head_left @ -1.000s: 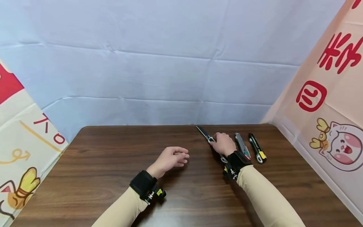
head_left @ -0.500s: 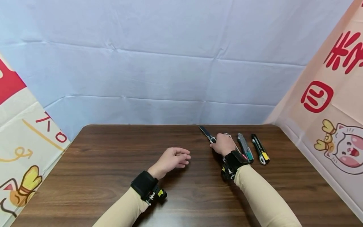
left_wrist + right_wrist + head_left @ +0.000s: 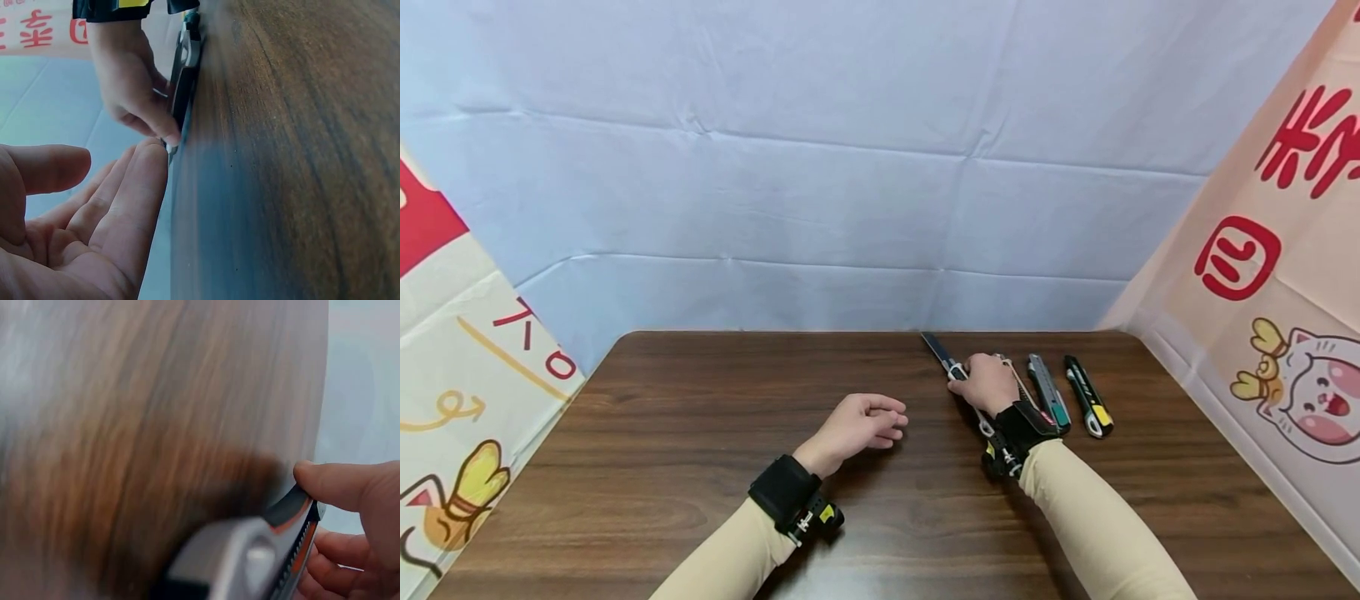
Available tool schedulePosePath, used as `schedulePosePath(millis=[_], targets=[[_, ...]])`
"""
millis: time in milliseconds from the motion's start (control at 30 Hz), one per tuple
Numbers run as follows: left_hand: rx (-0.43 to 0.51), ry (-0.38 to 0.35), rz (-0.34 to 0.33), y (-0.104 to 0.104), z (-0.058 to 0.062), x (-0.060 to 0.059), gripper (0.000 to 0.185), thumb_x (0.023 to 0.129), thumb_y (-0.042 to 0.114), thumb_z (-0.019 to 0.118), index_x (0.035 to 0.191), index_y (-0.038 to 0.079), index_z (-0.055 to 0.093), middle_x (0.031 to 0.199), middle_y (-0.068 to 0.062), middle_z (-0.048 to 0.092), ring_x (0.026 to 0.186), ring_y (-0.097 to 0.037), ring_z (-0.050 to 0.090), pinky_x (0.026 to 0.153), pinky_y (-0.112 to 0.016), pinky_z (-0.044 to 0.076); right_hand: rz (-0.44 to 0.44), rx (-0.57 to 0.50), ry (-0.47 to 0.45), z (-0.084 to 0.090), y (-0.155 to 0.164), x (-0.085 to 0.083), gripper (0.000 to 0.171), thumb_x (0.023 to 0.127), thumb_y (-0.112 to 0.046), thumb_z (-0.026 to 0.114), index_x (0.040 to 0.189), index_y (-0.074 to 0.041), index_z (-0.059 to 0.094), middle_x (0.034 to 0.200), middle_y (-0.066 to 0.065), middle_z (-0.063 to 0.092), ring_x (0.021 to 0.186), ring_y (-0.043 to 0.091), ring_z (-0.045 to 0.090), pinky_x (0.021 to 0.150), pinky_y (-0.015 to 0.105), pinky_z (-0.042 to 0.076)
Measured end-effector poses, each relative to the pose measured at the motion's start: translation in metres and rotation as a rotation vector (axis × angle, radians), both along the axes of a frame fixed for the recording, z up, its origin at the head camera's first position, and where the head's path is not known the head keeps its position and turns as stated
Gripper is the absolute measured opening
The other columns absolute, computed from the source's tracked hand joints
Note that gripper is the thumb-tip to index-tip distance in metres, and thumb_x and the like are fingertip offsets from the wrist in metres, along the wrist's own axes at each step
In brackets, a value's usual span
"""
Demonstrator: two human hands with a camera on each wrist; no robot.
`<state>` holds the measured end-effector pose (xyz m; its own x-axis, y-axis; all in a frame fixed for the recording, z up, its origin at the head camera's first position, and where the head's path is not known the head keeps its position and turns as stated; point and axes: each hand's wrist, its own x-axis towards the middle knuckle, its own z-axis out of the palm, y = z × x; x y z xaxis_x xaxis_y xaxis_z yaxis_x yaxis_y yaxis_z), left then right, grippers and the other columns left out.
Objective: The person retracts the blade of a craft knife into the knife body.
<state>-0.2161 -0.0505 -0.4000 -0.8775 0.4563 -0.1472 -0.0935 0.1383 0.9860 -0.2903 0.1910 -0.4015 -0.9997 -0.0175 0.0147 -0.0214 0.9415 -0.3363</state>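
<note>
Where the dark wooden table [image 3: 700, 467] fills the lower half of the head view, the right hand [image 3: 988, 383] sits right of centre, fingers curled round a utility knife [image 3: 942, 356]. Blade end pokes out toward the upper left, close to the table's far edge; the knife lies low against the wood. In the right wrist view, thumb [image 3: 331, 484] presses on the knife's top edge; its grey body is blurred. Just right of that hand: a grey-and-green cutter [image 3: 1047, 391], then a black-and-yellow cutter [image 3: 1088, 395], lying side by side, apart from each other. Left hand [image 3: 859, 422] rests at frame centre, fingers loosely curled, holding nothing, apart from the knife. Pale blue cloth backdrop [image 3: 850, 167] above.
</note>
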Motion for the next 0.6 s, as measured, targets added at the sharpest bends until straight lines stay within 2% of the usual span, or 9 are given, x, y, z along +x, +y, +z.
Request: schedulePosePath(millis=[167, 367, 600], targets=[[-0.009, -0.003, -0.008, 0.003, -0.002, -0.001, 0.035, 0.102, 0.011, 0.05, 0.131, -0.007, 0.054, 0.124, -0.026, 0.064, 0.104, -0.034, 0.067, 0.086, -0.034, 0.06, 0.004, -0.088, 0.016, 0.007, -0.011, 0.005, 0.03, 0.087, -0.033, 0.072, 0.084, -0.004, 0.064, 0.068, 0.004, 0.055, 0.061, 0.02, 0.051, 0.056, 0.028, 0.035], [-0.018, 0.004, -0.01, 0.008, -0.003, -0.001, 0.034, 0.101, 0.009, 0.05, 0.13, -0.008, 0.055, 0.121, -0.027, 0.065, 0.103, -0.034, 0.068, 0.085, -0.036, 0.06, 0.037, -0.204, 0.076, 0.018, -0.03, 0.014, 0.032, 0.086, -0.036, 0.072, 0.078, -0.007, 0.06, 0.062, 0.0, 0.048, 0.057, 0.017, 0.047, 0.054, 0.025, 0.032], [-0.014, -0.005, -0.028, 0.014, -0.005, 0.004, 0.038, 0.1, 0.013, 0.053, 0.129, -0.01, 0.054, 0.118, -0.027, 0.066, 0.103, -0.036, 0.068, 0.083, -0.037, 0.061, 0.031, -0.272, 0.076, 0.026, -0.053, 0.024, 0.034, 0.086, -0.041, 0.071, 0.095, -0.008, 0.065, 0.078, 0.002, 0.063, 0.066, 0.016, 0.055, 0.063, 0.026, 0.039]])
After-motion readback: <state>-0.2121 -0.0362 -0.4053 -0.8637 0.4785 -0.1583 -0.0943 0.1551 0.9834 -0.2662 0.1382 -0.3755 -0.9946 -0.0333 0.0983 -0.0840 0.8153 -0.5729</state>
